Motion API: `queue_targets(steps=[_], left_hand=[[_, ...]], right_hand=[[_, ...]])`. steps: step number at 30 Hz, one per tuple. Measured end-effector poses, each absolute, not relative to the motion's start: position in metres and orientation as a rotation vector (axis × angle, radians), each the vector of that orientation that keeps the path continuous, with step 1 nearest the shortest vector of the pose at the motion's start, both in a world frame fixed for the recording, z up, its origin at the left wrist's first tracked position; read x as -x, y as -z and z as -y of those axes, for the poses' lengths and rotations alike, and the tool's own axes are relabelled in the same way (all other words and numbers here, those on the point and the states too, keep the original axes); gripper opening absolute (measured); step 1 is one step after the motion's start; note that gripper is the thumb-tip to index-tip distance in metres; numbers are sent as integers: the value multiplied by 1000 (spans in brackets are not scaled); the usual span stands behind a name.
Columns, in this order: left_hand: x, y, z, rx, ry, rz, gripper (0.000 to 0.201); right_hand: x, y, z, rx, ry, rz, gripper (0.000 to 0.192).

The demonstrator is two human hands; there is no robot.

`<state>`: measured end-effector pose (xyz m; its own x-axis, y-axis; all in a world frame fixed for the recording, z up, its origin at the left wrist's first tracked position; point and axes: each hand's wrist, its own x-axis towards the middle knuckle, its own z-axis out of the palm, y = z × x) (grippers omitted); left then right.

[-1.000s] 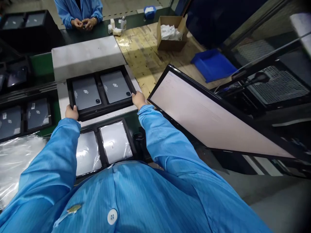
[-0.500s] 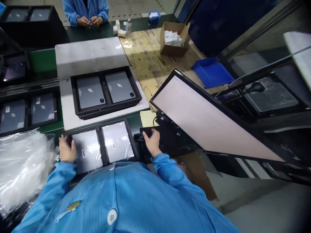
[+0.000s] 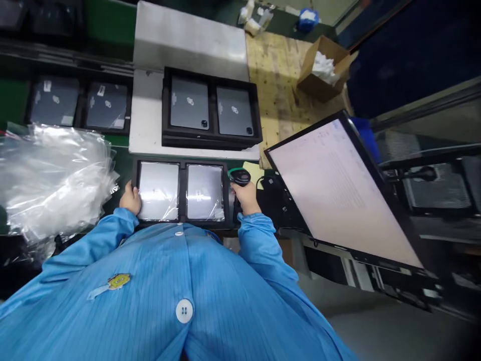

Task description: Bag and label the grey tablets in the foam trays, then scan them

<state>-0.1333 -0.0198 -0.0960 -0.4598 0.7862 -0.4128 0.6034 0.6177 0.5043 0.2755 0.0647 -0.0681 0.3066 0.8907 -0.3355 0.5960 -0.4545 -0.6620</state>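
Note:
A black tray (image 3: pixel 182 191) right in front of me holds two tablets wrapped in clear film (image 3: pixel 158 190). My left hand (image 3: pixel 130 198) rests on the left edge of the left wrapped tablet. Just right of that tray, my right hand (image 3: pixel 246 196) grips a black handheld scanner (image 3: pixel 239 176). Beyond, a second black tray (image 3: pixel 211 143) with two bare grey tablets (image 3: pixel 190 109) lies on a white plate (image 3: pixel 146 125).
A heap of clear plastic bags (image 3: pixel 52 175) lies at my left. A tilted monitor (image 3: pixel 340 188) stands at my right. Another tray of tablets (image 3: pixel 78 103) sits far left. A cardboard box (image 3: pixel 323 70) with white wipes rests on the wooden board.
My hands let go of the far tray of grey tablets and came back to me. The left hand settled on the wrapped tablet; the right closed on the scanner.

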Motion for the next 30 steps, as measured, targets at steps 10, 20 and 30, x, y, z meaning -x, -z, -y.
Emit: queue_targets(steps=[10, 20, 30], left_hand=[[142, 115, 28, -1120, -537, -2051, 66], [147, 122, 24, -1106, -503, -2036, 64], [147, 111, 22, -1129, -548, -2097, 66]], right_hand=[[-66, 13, -41, 1437, -943, 3068, 35], [-47, 28, -49, 1464, -867, 3153, 37], [-69, 7, -47, 1355, -873, 3063, 33]])
